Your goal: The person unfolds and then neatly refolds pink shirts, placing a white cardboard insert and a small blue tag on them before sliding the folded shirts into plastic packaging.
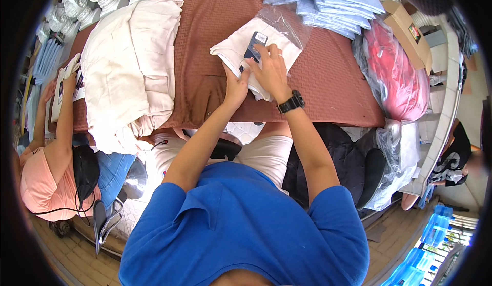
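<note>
A folded cream-white garment (233, 45) lies on the brown cloth-covered table in front of me, with a dark hang tag (255, 46) on top. Clear plastic film (287, 22) shows along its far right side. My left hand (236, 86) grips the garment's near left edge, thumb on top beside a small dark label (242, 67), its other fingers partly hidden. From the right, my right hand (271, 72) reaches over the garment, wearing a black watch (292, 102). Its fingers are stretched and apart, touching the tag and the cloth.
A big pile of cream garments (120, 76) covers the table's left part. Bagged light-blue garments (333, 6) are stacked at the far right, near a pink bagged bundle (392, 65) and a cardboard box (407, 32). Another person in a peach top (54, 183) works at the left.
</note>
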`<action>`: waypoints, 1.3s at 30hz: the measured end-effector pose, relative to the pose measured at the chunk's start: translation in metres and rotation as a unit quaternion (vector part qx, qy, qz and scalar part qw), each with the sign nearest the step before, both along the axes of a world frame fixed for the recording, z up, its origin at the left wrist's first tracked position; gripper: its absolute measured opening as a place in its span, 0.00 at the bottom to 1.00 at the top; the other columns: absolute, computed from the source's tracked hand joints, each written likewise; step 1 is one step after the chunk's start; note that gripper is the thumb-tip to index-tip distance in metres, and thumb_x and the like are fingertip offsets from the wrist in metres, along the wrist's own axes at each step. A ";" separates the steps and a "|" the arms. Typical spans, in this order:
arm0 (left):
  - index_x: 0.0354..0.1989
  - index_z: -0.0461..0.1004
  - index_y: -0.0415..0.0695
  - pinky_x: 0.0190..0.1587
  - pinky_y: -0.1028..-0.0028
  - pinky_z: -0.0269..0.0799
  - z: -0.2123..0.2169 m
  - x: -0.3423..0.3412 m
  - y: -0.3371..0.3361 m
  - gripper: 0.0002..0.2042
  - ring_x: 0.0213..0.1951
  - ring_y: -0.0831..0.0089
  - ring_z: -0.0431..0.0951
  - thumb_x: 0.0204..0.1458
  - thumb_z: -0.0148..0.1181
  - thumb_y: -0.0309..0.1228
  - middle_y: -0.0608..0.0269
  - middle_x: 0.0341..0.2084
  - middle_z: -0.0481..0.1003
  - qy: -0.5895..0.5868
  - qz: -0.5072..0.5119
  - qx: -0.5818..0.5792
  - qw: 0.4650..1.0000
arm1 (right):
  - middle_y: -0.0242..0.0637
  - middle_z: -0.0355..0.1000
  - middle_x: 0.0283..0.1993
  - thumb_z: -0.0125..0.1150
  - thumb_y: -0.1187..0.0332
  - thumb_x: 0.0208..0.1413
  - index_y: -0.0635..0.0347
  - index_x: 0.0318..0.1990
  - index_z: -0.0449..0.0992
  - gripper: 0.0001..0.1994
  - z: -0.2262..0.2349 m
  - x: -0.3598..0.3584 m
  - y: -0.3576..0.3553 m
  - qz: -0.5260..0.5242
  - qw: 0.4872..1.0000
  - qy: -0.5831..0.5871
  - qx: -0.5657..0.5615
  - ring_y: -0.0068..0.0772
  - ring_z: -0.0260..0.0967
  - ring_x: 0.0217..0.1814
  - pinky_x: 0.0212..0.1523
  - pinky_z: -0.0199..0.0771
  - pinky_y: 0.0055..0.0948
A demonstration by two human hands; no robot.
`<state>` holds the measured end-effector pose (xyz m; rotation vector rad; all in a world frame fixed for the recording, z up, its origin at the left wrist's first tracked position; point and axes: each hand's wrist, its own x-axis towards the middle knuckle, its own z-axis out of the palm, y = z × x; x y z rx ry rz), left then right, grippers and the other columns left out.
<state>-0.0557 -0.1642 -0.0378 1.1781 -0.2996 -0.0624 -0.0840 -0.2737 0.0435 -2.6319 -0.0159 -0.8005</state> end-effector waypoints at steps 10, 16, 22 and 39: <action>0.68 0.43 0.43 0.58 0.58 0.72 0.018 -0.022 0.005 0.36 0.61 0.60 0.68 0.56 0.59 0.20 0.50 0.60 0.62 0.253 -0.061 -0.167 0.951 | 0.44 0.72 0.38 0.59 0.71 0.58 0.54 0.46 0.81 0.10 0.001 -0.014 -0.036 -0.003 0.996 0.086 0.021 0.50 0.75 0.40 0.38 0.77 0.45; 0.71 0.39 0.51 0.56 0.57 0.76 0.015 -0.016 0.014 0.38 0.60 0.58 0.70 0.57 0.54 0.18 0.52 0.61 0.61 0.231 -0.122 -0.167 0.951 | 0.47 0.71 0.41 0.55 0.73 0.60 0.53 0.53 0.79 0.15 -0.001 -0.014 -0.031 0.034 0.991 0.114 0.053 0.53 0.74 0.40 0.40 0.75 0.45; 0.73 0.35 0.59 0.57 0.57 0.75 0.022 -0.018 0.031 0.40 0.61 0.61 0.69 0.59 0.52 0.19 0.53 0.63 0.61 0.233 -0.163 -0.073 0.956 | 0.49 0.71 0.41 0.54 0.75 0.60 0.58 0.55 0.77 0.16 -0.003 -0.016 -0.023 0.047 0.987 0.130 0.084 0.54 0.73 0.42 0.42 0.74 0.44; 0.70 0.40 0.47 0.59 0.66 0.70 0.003 -0.016 0.021 0.35 0.60 0.64 0.68 0.57 0.50 0.17 0.50 0.60 0.61 0.151 -0.160 -0.061 0.973 | 0.54 0.72 0.45 0.53 0.78 0.58 0.65 0.56 0.75 0.18 0.008 -0.031 -0.006 0.082 0.983 0.132 0.102 0.61 0.73 0.44 0.45 0.73 0.48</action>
